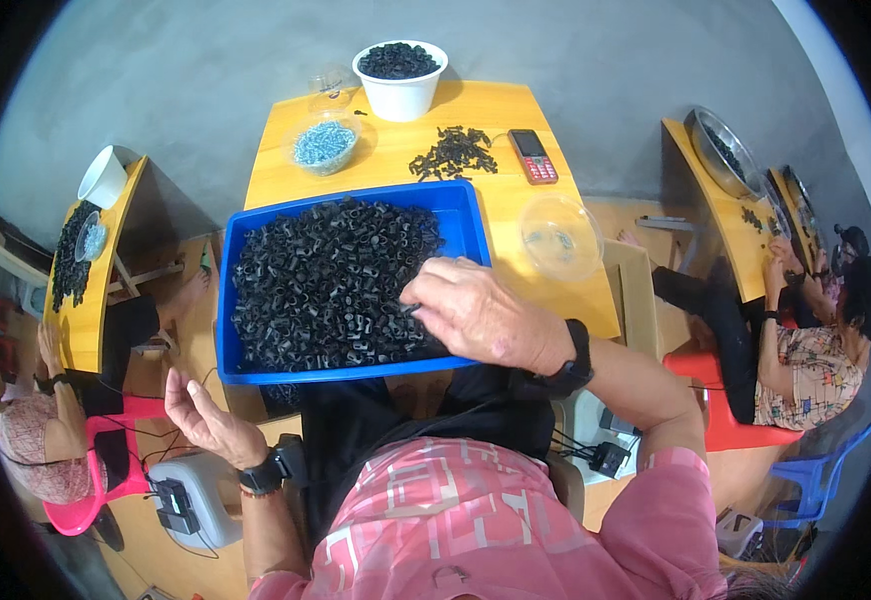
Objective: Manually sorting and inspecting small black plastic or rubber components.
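A blue tray (483,222) full of small black plastic clip-like pieces (331,285) rests at the near edge of the yellow table, partly over my lap. Over its right side, my right hand (486,312) pinches one small dark piece (412,309) between thumb and fingertips; its exact kind is too small to make out. My left hand (214,420) is off the tray's near left corner, palm turned up, fingers apart, with nothing in it.
On the yellow table (286,130) are a clear bowl of bluish screw-like pieces (324,145), a white bucket (401,98) of black pieces, a loose black pile (456,152), a red-and-black phone (533,157) and a clear bowl (562,238). People sit at tables on both sides.
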A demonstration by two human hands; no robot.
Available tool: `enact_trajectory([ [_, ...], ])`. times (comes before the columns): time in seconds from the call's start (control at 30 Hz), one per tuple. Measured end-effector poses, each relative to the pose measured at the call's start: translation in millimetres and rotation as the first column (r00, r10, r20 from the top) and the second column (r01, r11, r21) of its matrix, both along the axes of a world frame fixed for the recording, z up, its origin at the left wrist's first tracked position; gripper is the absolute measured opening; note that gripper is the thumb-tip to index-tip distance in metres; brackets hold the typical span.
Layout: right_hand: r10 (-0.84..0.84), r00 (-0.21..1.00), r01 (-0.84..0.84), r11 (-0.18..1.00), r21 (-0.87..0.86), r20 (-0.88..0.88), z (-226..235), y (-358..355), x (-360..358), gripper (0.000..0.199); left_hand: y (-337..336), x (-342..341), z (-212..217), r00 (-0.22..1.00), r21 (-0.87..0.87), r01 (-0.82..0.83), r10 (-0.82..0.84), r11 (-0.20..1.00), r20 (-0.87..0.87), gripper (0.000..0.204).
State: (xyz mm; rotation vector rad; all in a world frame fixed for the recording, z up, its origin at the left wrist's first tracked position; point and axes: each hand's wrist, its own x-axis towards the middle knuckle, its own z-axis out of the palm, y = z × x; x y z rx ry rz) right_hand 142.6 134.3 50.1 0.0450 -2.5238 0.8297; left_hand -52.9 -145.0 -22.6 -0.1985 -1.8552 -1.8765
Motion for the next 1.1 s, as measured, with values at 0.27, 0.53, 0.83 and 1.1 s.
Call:
enact_trajectory([
  [0.27, -0.061, 0.986, 0.059, 0.998, -0.016, -0.158, 13, -25, 20, 0.017, 63, 69, 41, 0.657, -0.028, 0.754, -0.754, 0.656, 0.02, 0.012],
  [0.53, -0.209, 0.977, 0.198, 0.958, -0.209, -0.032, -11, -44, 90, 0.016, 49, 59, -14, 0.729, -0.304, 0.614, -0.671, 0.728, -0.135, 0.012],
  [0.83, -0.047, 0.948, 0.053, 0.999, -0.011, 0.314, -81, -66, 135, 0.019, 44, 64, 6, 0.674, -0.103, 0.735, -0.739, 0.67, -0.002, 0.011],
  [1.1, -0.144, 0.924, 0.066, 0.972, 0.224, 0.353, -127, -61, 155, 0.014, 14, 77, 10, 0.653, -0.354, 0.681, -0.75, 0.641, -0.102, 0.008],
])
